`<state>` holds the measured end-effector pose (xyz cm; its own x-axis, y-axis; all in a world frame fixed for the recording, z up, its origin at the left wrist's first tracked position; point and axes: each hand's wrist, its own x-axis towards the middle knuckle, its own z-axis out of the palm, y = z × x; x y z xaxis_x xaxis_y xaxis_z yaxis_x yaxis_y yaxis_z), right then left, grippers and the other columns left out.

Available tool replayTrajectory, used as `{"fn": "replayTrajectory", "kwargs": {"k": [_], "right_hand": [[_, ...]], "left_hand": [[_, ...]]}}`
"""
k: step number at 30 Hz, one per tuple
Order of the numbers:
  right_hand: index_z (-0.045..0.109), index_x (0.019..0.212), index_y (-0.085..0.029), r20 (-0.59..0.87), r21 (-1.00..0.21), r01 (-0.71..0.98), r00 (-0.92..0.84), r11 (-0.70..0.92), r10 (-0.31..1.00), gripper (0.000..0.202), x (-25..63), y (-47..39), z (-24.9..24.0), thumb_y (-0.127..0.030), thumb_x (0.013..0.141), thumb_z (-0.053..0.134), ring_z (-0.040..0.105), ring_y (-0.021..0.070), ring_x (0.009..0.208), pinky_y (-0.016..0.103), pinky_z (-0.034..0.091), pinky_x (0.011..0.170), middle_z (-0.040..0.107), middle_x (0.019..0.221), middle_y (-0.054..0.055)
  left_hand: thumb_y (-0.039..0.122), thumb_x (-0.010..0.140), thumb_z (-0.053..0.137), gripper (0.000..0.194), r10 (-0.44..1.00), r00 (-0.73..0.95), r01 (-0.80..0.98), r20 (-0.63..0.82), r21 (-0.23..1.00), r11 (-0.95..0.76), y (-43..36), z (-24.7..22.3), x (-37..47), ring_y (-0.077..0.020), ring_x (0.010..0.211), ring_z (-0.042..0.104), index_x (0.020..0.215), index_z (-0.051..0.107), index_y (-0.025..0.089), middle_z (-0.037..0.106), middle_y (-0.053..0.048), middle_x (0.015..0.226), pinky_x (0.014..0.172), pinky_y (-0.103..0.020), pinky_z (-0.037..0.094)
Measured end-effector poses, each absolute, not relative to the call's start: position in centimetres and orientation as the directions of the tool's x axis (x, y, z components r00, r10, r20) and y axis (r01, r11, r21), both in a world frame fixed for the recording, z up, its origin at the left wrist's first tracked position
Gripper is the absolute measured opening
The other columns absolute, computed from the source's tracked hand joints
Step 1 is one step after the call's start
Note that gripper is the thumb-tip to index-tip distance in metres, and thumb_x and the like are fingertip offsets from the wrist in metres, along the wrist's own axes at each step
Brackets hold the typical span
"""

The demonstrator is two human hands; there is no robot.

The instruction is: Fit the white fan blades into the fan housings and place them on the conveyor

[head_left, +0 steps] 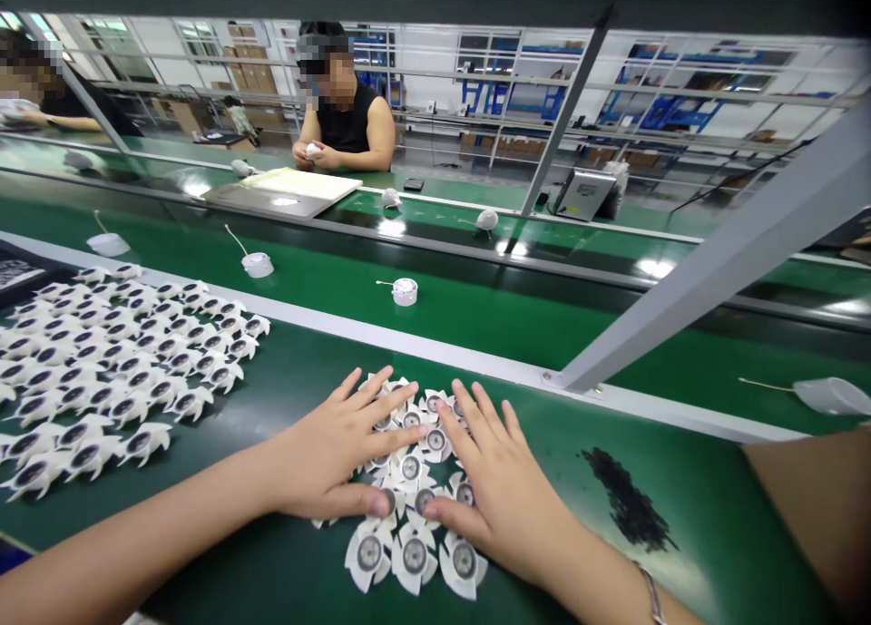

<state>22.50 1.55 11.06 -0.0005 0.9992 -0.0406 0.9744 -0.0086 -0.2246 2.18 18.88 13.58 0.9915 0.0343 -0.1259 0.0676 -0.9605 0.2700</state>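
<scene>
Both of my hands rest on a cluster of white fan impellers (410,468) with grey round hubs, lying on the green bench. My left hand (333,457) is spread flat over the cluster's left side, fingers apart. Over the right side lies my right hand (500,484), also flat with its fingers stretched out. The two thumbs point toward each other across the middle. Several impellers show between the hands, and a front row of them (415,557) sits nearest me. Others are partly hidden under my palms and fingers.
A large batch of impellers (129,357) covers the bench at left. Beyond a white rail (340,332), a green conveyor carries white round fan housings (405,291) with wires. A slanted grey post (714,262) stands at right, near a black smear (626,500). A co-worker (347,108) sits opposite.
</scene>
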Motion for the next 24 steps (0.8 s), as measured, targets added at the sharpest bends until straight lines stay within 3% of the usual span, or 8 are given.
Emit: {"fn": "replayTrajectory", "kwargs": {"k": [4,9,13,21,24], "right_hand": [[0.02,0.157,-0.022,-0.08,-0.22,0.97,0.085,-0.101,0.993,0.091,22.52,1.39,11.04,-0.078,0.086,0.037,0.009,0.0418,0.148,0.071,0.017,0.112,0.005,0.162,0.013],[0.02,0.157,-0.021,-0.071,-0.235,0.97,0.048,-0.064,0.996,0.09,22.64,1.51,10.91,-0.076,0.088,0.039,0.008,0.0405,0.148,0.07,0.019,0.112,0.005,0.162,0.013],[0.019,0.157,-0.023,-0.066,-0.257,0.966,0.016,-0.033,0.998,0.092,22.71,1.58,11.02,-0.077,0.086,0.04,0.009,0.0409,0.148,0.07,0.021,0.111,0.006,0.162,0.014],[0.022,0.157,-0.024,-0.025,-0.24,0.971,-0.012,0.005,1.0,0.093,22.64,1.66,10.56,-0.079,0.084,0.043,0.014,0.0407,0.148,0.068,0.023,0.112,0.008,0.163,0.015],[0.02,0.157,-0.024,0.041,-0.225,0.974,-0.025,0.034,0.999,0.114,22.53,1.37,10.55,-0.091,0.069,0.046,0.011,0.0464,0.146,0.073,0.018,0.11,0.006,0.163,0.015]], "left_hand": [[0.067,0.096,0.039,0.063,0.071,0.985,0.107,-0.155,0.238,-0.965,18.51,13.71,2.36,-0.0457,0.146,0.006,0.153,0.023,0.044,0.007,-0.004,0.163,0.109,-0.076,0.018],[0.073,0.088,0.049,0.079,-0.016,0.994,0.013,-0.107,0.26,-0.965,18.53,13.56,2.15,-0.0492,0.145,0.003,0.154,0.018,0.043,0.001,-0.007,0.163,0.107,-0.078,0.015],[0.074,0.085,0.054,0.079,-0.087,0.993,-0.061,-0.079,0.291,-0.955,18.63,13.18,1.85,-0.0484,0.145,0.007,0.152,0.024,0.045,0.005,-0.003,0.164,0.109,-0.077,0.01],[0.086,0.069,0.059,0.107,0.008,0.999,0.026,-0.054,0.346,-0.938,18.89,12.95,1.84,-0.0498,0.145,0.005,0.155,0.015,0.041,0.003,-0.006,0.164,0.111,-0.075,0.004],[0.084,0.071,0.058,0.107,0.09,0.994,0.104,-0.056,0.357,-0.928,19.12,13.07,1.67,-0.0517,0.144,0.004,0.156,0.014,0.037,0.004,-0.008,0.164,0.109,-0.077,0.006]]}}
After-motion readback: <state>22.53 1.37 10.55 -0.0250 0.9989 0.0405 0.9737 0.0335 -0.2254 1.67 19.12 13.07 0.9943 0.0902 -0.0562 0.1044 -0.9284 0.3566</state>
